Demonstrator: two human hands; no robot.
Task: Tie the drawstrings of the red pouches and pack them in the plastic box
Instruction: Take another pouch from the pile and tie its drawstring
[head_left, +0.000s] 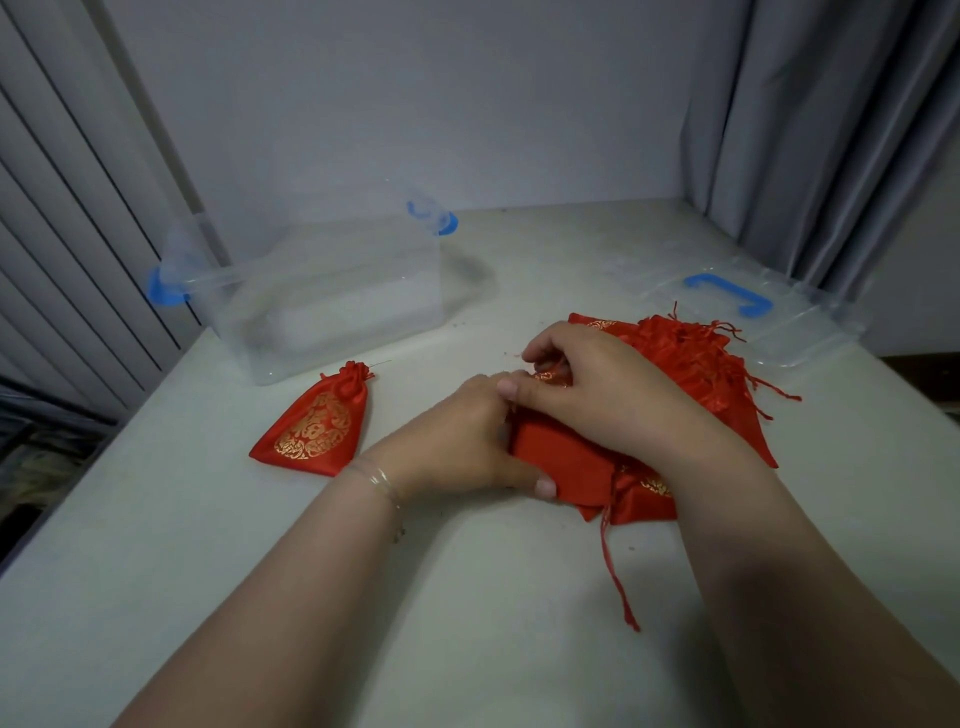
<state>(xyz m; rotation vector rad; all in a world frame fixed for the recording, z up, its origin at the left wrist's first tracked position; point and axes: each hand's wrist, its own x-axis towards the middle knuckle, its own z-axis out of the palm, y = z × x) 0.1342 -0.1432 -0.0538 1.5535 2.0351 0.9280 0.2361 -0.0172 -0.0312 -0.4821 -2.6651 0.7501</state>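
Note:
A pile of red pouches (691, 358) with gold print and loose drawstrings lies right of centre on the table. My left hand (462, 441) grips the left edge of the nearest red pouch (561, 457), thumb on its lower corner. My right hand (587, 384) lies over that pouch and pinches its top near the fingertips. One drawstring (615, 571) trails toward me. A single red pouch (314, 423) with its neck gathered lies apart at the left. The clear plastic box (332, 301) with blue clips stands open behind it.
The box's clear lid (753, 317) with a blue handle lies flat at the back right, behind the pile. A grey curtain (831, 130) hangs at the right and a slatted panel (62, 234) at the left. The white table (467, 623) edge drops off at the left.

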